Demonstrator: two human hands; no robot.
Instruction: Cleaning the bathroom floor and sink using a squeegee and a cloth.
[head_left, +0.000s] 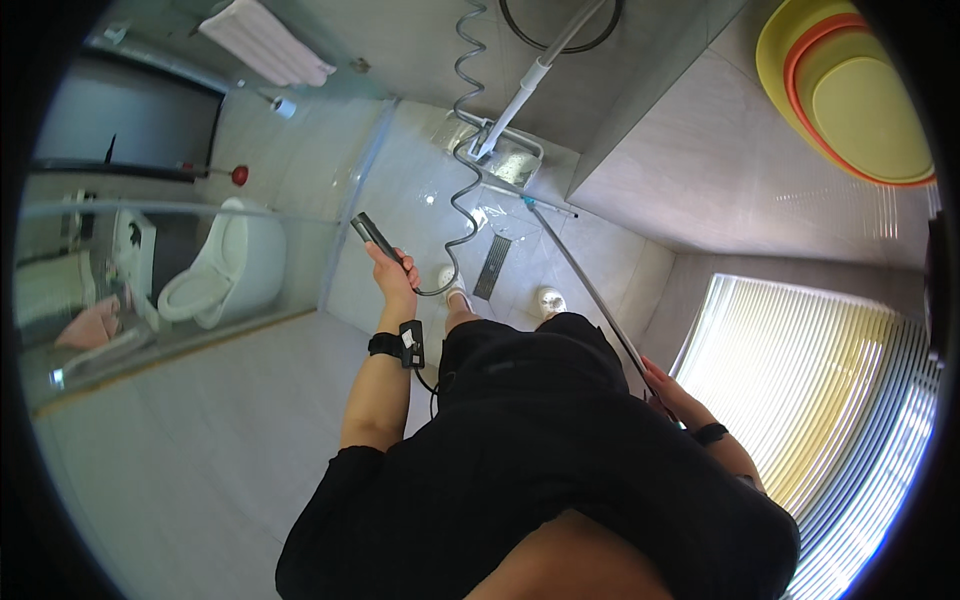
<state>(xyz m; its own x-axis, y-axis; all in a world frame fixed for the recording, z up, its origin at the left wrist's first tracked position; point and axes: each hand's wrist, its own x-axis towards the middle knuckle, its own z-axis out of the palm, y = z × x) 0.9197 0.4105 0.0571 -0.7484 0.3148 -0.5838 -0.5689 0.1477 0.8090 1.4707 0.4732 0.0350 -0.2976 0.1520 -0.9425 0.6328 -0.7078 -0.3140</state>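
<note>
My left hand (396, 274) is closed around a dark handheld sprayer (373, 234), whose coiled grey hose (474, 191) runs up past the wet floor. On the other side, my right hand (664, 390) grips the upper part of a long metal pole (592, 289). That pole slopes down to a teal joint and a thin dark head (553, 207) on the tiles, beside the floor drain grate (493, 268). A clear, wet rectangular piece (512, 159) with a white and metal pole (521, 94) stands farther off near the wall. Its exact kind I cannot tell.
A glass partition (358, 180) stands at the left, with a white toilet (251, 259) and a red plunger (239, 175) beyond it. Yellow and orange basins (866, 112) are at the upper right, above a window blind (787, 375). A towel (262, 45) hangs at the upper left.
</note>
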